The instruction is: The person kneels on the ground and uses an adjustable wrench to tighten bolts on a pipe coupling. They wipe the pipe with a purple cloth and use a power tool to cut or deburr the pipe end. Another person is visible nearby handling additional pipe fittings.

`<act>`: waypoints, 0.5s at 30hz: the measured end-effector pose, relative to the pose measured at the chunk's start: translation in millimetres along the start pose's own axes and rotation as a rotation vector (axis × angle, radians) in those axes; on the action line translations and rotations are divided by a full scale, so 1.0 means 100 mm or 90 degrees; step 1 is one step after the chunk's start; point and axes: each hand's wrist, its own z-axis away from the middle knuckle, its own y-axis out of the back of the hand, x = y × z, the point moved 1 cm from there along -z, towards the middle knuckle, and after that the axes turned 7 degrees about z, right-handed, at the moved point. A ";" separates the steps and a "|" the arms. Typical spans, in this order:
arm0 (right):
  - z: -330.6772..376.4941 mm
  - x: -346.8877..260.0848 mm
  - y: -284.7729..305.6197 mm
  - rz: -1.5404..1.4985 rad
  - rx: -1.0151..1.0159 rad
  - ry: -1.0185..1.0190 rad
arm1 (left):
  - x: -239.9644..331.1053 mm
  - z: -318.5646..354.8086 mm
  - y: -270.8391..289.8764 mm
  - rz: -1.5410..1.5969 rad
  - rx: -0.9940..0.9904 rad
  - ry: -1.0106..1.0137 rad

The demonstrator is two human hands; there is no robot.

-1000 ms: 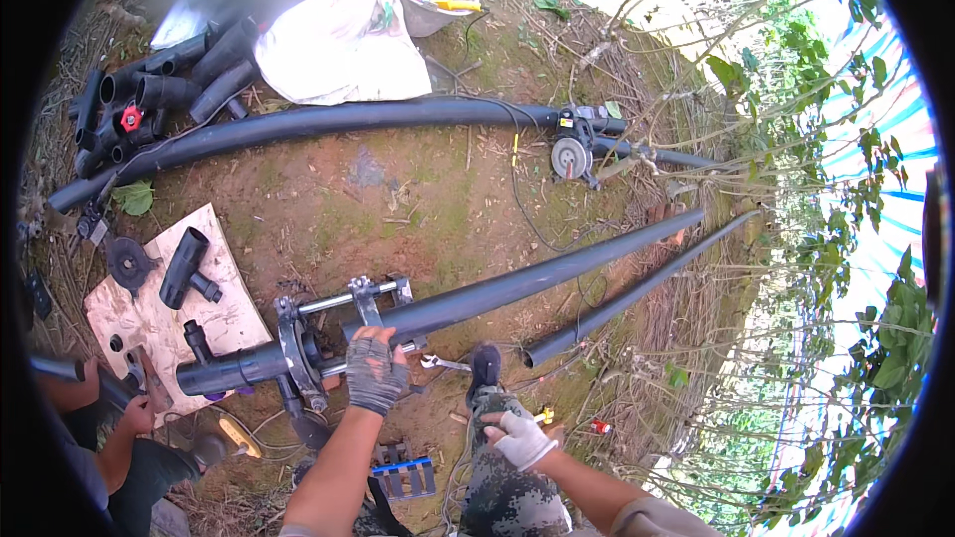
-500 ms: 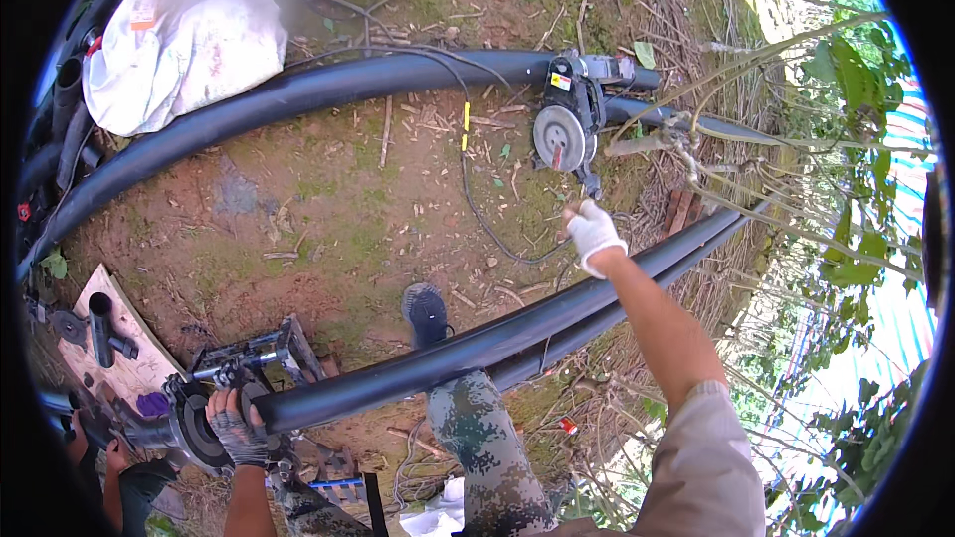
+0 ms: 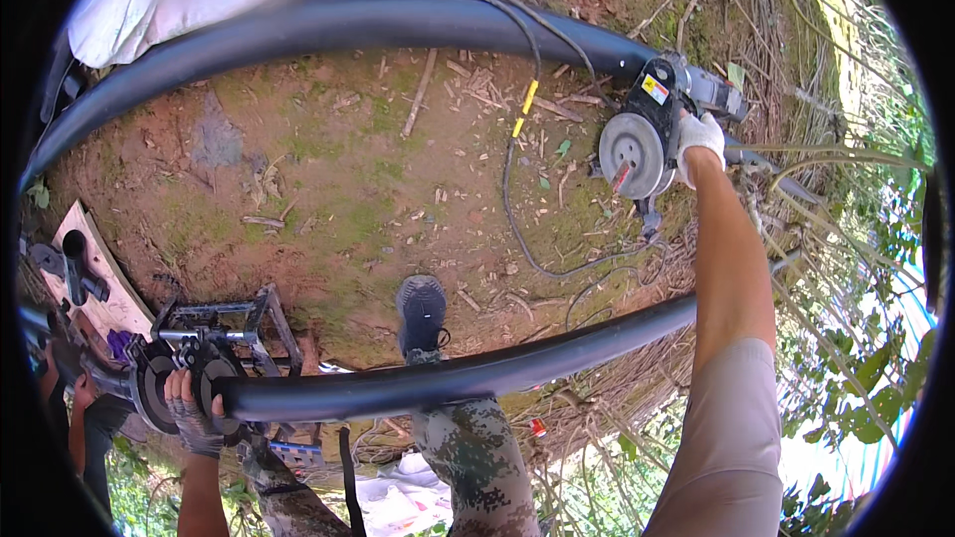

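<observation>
At the right, my right hand point(image 3: 702, 144), in a white glove with bare fingertips, grips the side of an electric pipe facing tool point(image 3: 633, 154) with a round grey metal disc; its fingers are partly hidden. The tool rests by the end of the far black pipe point(image 3: 398, 25). At lower left, my left hand point(image 3: 194, 418), in a dirty grey glove, is closed over the rim of a round pipe clamp point(image 3: 211, 370). The near black pipe point(image 3: 477, 370) runs rightward from that clamp, crossing in front of my camouflage-clad leg.
A power cable point(image 3: 509, 189) with yellow tape trails over the ground. Left, a wooden board point(image 3: 104, 288) bears a black pipe fitting. Another person's hand point(image 3: 85, 390) is beside the clamp frame. A white sack point(image 3: 159, 0) lies far left; branches point(image 3: 846, 154) crowd the right.
My right hand has reached farther out and up to the facing tool and taken hold of it. My left hand stays at the clamp. The whole view has shifted.
</observation>
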 end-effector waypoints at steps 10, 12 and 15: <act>2.82 -1.31 0.99 -0.264 -0.228 0.136 | 0.08 0.15 0.24 0.090 0.034 0.038; 3.52 -1.70 1.25 -0.225 -0.285 0.225 | 0.08 0.20 0.30 0.115 0.065 0.050; 4.46 -2.10 1.44 -0.209 -0.371 0.456 | 0.02 0.28 0.38 0.166 0.056 0.090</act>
